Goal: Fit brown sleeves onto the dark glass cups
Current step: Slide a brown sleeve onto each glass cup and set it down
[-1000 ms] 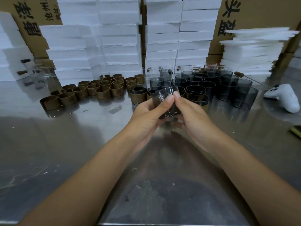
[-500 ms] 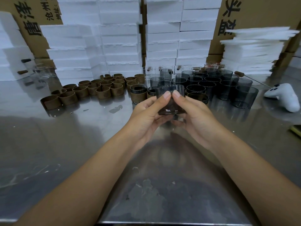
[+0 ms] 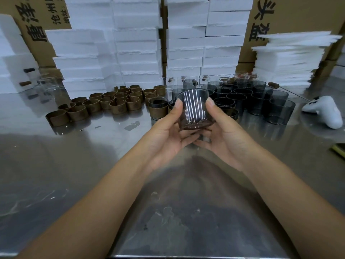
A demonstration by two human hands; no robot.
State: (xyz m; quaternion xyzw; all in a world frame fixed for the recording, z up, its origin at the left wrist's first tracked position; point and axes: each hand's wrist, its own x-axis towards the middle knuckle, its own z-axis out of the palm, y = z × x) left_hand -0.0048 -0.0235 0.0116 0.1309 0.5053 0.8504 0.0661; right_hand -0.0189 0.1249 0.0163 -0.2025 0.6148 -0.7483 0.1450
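Currently, one dark glass cup (image 3: 194, 109), upright, held above the steel table (image 3: 74, 165) between left hand (image 3: 164, 135) and right hand (image 3: 225, 135): thumbs (image 3: 177, 107) pressed to its sides, fingers (image 3: 186, 140) curled under its base. Brown sleeves (image 3: 104, 105) stand grouped behind-left; more dark cups (image 3: 257, 98) cluster behind-right, one sleeved cup (image 3: 158, 109) between the groups.

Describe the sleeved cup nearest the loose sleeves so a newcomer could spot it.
On the steel table, look where the group of empty brown sleeves meets the cluster of dark glass cups, just left of the left hand gripping the held cup. The sleeved cup stands upright there: unlike the empty sleeves on its left, a dark glass rim rises above its brown band.
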